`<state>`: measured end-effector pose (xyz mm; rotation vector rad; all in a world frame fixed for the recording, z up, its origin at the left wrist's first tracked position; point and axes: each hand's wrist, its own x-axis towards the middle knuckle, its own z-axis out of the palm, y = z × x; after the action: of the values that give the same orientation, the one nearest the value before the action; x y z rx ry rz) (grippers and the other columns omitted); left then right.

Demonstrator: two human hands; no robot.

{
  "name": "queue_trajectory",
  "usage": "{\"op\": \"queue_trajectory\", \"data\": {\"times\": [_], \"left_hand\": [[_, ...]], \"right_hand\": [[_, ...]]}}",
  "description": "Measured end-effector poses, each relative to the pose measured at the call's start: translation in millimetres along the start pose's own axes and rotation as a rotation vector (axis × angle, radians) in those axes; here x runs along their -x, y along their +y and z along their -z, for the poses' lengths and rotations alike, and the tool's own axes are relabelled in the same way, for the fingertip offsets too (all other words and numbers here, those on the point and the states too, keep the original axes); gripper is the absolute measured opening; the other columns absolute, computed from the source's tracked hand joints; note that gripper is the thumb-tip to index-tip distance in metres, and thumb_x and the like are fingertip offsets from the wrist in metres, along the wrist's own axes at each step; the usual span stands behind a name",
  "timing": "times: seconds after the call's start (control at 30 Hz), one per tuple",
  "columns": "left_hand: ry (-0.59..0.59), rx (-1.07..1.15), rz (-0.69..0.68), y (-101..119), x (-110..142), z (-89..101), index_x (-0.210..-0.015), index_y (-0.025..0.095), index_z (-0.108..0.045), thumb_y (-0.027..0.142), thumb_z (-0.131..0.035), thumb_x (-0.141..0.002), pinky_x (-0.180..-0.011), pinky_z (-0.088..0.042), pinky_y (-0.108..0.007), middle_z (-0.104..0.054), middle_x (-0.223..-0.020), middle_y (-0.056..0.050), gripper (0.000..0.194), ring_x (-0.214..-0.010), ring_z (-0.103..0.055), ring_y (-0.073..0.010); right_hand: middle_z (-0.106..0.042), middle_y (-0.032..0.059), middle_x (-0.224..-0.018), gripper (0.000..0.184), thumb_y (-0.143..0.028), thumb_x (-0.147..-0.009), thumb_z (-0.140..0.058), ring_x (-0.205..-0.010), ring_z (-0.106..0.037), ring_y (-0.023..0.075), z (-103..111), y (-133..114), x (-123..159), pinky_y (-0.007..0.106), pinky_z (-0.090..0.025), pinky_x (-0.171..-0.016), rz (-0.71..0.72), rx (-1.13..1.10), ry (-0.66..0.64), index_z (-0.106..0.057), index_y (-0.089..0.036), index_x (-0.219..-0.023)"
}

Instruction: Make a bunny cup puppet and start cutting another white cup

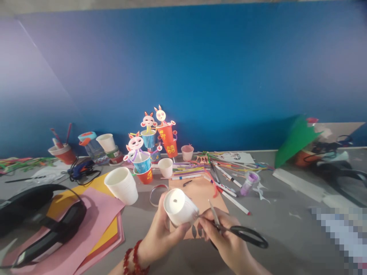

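My left hand [163, 231] is wrapped round a white paper cup [183, 214], which is tilted. One round end of the cup faces up toward me, with a small dark hole near its middle. Black-handled scissors [249, 236] are in my right hand [226, 236], their blades pointing up and away. Its thumb and fingertips meet close to the cup's right side; whether they pinch the cup's edge is hard to make out. Beneath both hands lies a peach-coloured paper sheet [206, 194] with grey leaf-like shapes near its front edge.
A stack of white cups [122, 186] stands left of my hands. Behind it are rabbit-faced cup figures [142, 164]. Pipe cleaners, markers [236, 202] and a purple jar [249, 184] lie beyond and to the right. Headphones [57, 229] rest on coloured paper [97, 214] at left.
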<state>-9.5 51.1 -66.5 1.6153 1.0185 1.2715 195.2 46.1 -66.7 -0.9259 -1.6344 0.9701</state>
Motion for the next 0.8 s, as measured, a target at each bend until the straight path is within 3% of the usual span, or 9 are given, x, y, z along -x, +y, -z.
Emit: {"op": "queue_trajectory", "data": {"times": [0.17,0.3,0.4,0.53,0.7,0.8], "left_hand": [[0.034,0.023,-0.007,1.2,-1.0,-1.4,-0.135,0.023,-0.042,0.025,-0.076,-0.080,-0.103,-0.045,-0.044,-0.060,-0.124,-0.013,0.064,-0.115,-0.060,-0.0312],[-0.058,0.232,0.039,1.5,-1.2,-4.5,-0.130,0.024,-0.044,0.038,-0.084,-0.072,-0.083,-0.055,-0.037,-0.067,-0.109,-0.010,0.072,-0.094,-0.067,-0.0278],[-0.066,0.312,0.096,5.2,-1.1,-7.8,-0.124,0.021,-0.050,0.042,-0.085,-0.071,-0.071,-0.056,-0.032,-0.070,-0.099,-0.009,0.066,-0.082,-0.068,-0.0250],[-0.060,0.283,0.020,15.0,-1.7,-11.7,-0.121,0.022,-0.052,0.037,-0.084,-0.073,-0.076,-0.055,-0.033,-0.069,-0.107,-0.010,0.059,-0.087,-0.068,-0.0257],[-0.086,0.232,-0.049,22.2,-2.5,-13.6,-0.121,0.023,-0.051,0.032,-0.082,-0.077,-0.075,-0.054,-0.033,-0.070,-0.095,-0.007,0.055,-0.084,-0.068,-0.0245],[-0.066,0.167,-0.072,20.5,-1.9,-11.9,-0.121,0.023,-0.053,0.032,-0.081,-0.077,-0.080,-0.053,-0.035,-0.069,-0.100,-0.009,0.054,-0.090,-0.068,-0.0267]], "right_hand": [[-0.064,0.0007,-0.062,0.035,-0.044,-0.097,-0.057,-0.050,-0.060,0.0129,-2.8,1.7,-1.7,0.022,-0.046,-0.051,-0.117,-0.158,-0.032,-0.061,-0.018,-0.074],[-0.064,0.0020,-0.062,0.038,-0.044,-0.097,-0.054,-0.053,-0.059,0.0138,0.2,-2.8,-3.0,0.023,-0.046,-0.054,-0.057,-0.053,-0.066,-0.060,-0.018,-0.070],[-0.063,0.0020,-0.061,0.038,-0.045,-0.097,-0.054,-0.053,-0.059,0.0138,1.5,-6.8,-3.6,0.023,-0.044,-0.052,-0.043,-0.027,-0.073,-0.061,-0.018,-0.071],[-0.065,0.0017,-0.062,0.038,-0.049,-0.094,-0.058,-0.047,-0.057,0.0112,-0.6,-9.5,-4.2,0.022,-0.044,-0.048,-0.165,-0.195,-0.068,-0.059,-0.017,-0.072],[-0.065,0.0018,-0.065,0.043,-0.055,-0.090,-0.063,-0.045,-0.055,0.0091,-0.7,-9.9,-6.3,0.021,-0.042,-0.046,-0.237,-0.309,-0.092,-0.058,-0.017,-0.071],[-0.064,0.0002,-0.062,0.045,-0.058,-0.086,-0.066,-0.044,-0.053,0.0083,1.1,-9.9,-8.5,0.020,-0.041,-0.045,-0.271,-0.363,-0.105,-0.057,-0.017,-0.070]]}}
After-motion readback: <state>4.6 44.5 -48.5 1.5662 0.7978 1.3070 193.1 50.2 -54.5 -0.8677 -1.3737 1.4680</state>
